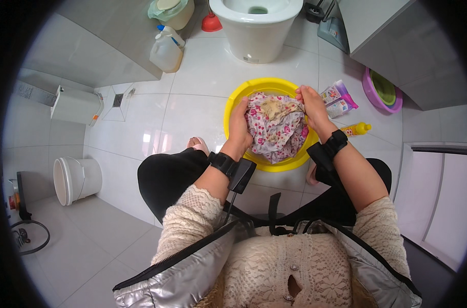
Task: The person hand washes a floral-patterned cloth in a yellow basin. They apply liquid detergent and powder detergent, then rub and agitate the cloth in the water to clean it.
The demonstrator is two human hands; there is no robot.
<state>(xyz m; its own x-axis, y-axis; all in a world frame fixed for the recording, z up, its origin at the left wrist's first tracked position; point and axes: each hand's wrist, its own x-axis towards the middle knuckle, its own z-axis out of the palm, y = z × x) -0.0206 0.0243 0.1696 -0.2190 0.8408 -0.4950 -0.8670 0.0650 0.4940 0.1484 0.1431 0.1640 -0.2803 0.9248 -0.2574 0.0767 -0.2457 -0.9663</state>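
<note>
A yellow plastic basin (233, 92) stands on the tiled floor in front of me. In it lies a bunched, wet-looking floral cloth (277, 127), white with pink flowers and a yellowish-brown patch near its top. My left hand (239, 125) rests against the cloth's left side, inside the rim, its fingertips by the fabric. On the right, my right hand (311, 104) is at the cloth's upper right edge over the rim, its fingers bent; whether they pinch the fabric is unclear. Any water in the basin is mostly hidden.
Right of the basin lie detergent pouches (338, 100) and a yellow bottle (356, 129), with a purple basin (389, 107) farther off. A toilet (256, 38) stands ahead, a red plunger (211, 23) and a plastic jug (165, 52) to its left. A white bucket (89, 179) is far left.
</note>
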